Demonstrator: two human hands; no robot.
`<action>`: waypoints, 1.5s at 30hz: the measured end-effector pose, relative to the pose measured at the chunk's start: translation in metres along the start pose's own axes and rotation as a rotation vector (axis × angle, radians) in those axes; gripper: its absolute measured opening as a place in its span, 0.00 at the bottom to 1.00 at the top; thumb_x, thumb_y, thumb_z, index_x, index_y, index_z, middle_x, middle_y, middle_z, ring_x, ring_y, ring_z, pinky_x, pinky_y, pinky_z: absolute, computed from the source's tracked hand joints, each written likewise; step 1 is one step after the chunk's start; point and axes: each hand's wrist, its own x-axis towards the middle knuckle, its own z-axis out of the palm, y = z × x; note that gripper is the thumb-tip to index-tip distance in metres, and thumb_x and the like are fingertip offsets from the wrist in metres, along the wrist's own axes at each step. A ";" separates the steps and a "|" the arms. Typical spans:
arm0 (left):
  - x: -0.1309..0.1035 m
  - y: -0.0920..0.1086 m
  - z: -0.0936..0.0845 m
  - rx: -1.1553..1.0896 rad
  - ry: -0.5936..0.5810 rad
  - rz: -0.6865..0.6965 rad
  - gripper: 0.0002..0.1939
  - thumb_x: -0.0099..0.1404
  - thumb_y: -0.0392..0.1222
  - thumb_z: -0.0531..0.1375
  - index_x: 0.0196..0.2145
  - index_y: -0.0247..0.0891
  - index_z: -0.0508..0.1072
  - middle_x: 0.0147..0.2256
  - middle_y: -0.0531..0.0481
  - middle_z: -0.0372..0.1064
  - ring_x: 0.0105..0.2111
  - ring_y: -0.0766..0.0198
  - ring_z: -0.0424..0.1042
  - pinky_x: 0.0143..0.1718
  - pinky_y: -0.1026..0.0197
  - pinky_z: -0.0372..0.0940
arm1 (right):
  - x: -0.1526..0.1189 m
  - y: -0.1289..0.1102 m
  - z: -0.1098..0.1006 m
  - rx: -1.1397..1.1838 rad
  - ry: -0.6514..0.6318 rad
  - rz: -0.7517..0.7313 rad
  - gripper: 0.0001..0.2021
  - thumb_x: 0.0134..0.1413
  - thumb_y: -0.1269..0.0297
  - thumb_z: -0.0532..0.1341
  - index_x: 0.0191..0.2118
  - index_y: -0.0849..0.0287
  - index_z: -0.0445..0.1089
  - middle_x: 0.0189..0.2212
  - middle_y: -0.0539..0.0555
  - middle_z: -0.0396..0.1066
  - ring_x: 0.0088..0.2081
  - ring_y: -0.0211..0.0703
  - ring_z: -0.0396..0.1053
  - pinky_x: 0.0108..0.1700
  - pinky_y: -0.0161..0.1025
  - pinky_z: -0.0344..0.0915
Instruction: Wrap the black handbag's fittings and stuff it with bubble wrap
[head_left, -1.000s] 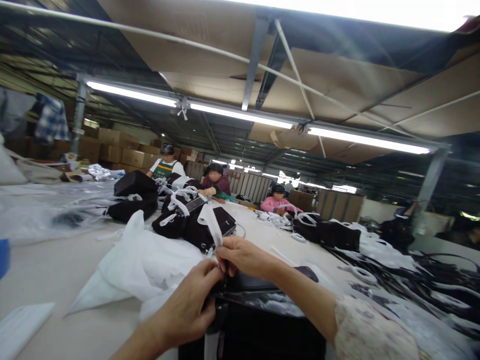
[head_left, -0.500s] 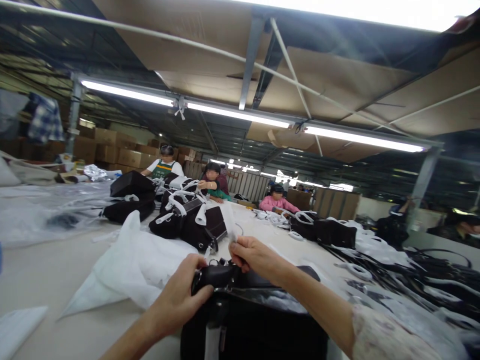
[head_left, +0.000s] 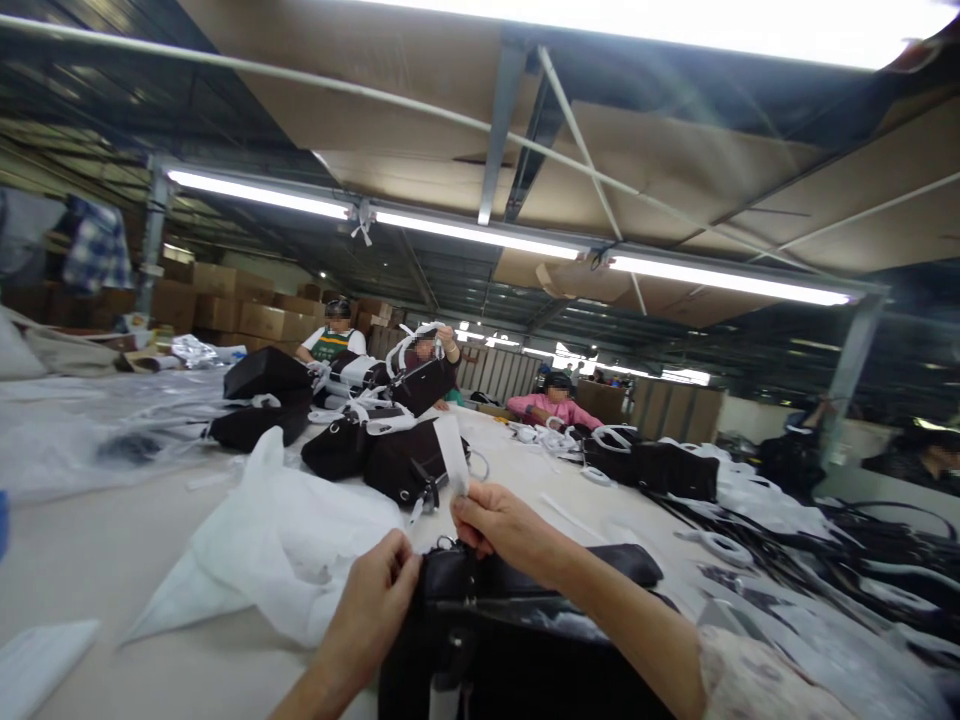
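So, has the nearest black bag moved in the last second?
Yes: the nearest black bag has shifted slightly right, away from the white sheet lying beside it.

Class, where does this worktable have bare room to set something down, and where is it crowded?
Bare tabletop shows at left, between the crumpled white sheet and the flat white piece. A narrower gap lies between the central black bags and the right-hand black bags. Crowded: the right side, with its black straps, and around the nearest black bag.
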 end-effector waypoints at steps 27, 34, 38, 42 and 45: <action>-0.004 -0.018 0.013 -0.851 -0.223 -0.442 0.19 0.43 0.51 0.57 0.32 0.44 0.56 0.11 0.69 0.47 0.11 0.76 0.39 0.15 0.70 0.32 | -0.006 0.034 -0.019 0.348 0.047 0.093 0.24 0.40 0.52 0.74 0.41 0.61 0.72 0.26 0.48 0.69 0.24 0.32 0.61 0.29 0.34 0.56; -0.006 -0.017 0.012 -0.867 -0.196 -0.444 0.18 0.44 0.50 0.58 0.33 0.44 0.58 0.12 0.69 0.47 0.11 0.76 0.40 0.16 0.70 0.32 | -0.008 0.029 -0.021 0.147 0.044 0.075 0.23 0.43 0.46 0.70 0.37 0.61 0.72 0.26 0.48 0.69 0.23 0.31 0.59 0.26 0.33 0.54; -0.004 -0.016 0.014 -0.881 -0.167 -0.435 0.17 0.45 0.48 0.58 0.33 0.44 0.59 0.12 0.69 0.47 0.11 0.77 0.41 0.16 0.70 0.32 | -0.013 0.021 -0.018 0.040 -0.009 0.094 0.23 0.51 0.42 0.63 0.31 0.61 0.72 0.19 0.46 0.65 0.21 0.32 0.61 0.22 0.31 0.51; -0.001 -0.018 0.014 -0.924 -0.128 -0.447 0.18 0.45 0.47 0.59 0.34 0.43 0.59 0.13 0.70 0.45 0.11 0.77 0.39 0.16 0.70 0.30 | -0.016 0.027 -0.015 0.164 -0.048 0.145 0.24 0.51 0.39 0.60 0.32 0.60 0.67 0.24 0.47 0.68 0.19 0.30 0.62 0.19 0.29 0.50; 0.004 -0.020 0.008 -0.978 -0.106 -0.473 0.20 0.44 0.47 0.60 0.35 0.44 0.58 0.13 0.70 0.44 0.12 0.78 0.38 0.16 0.70 0.29 | -0.019 0.031 -0.017 0.199 -0.044 0.161 0.24 0.50 0.38 0.59 0.30 0.58 0.62 0.23 0.45 0.65 0.16 0.28 0.57 0.17 0.30 0.48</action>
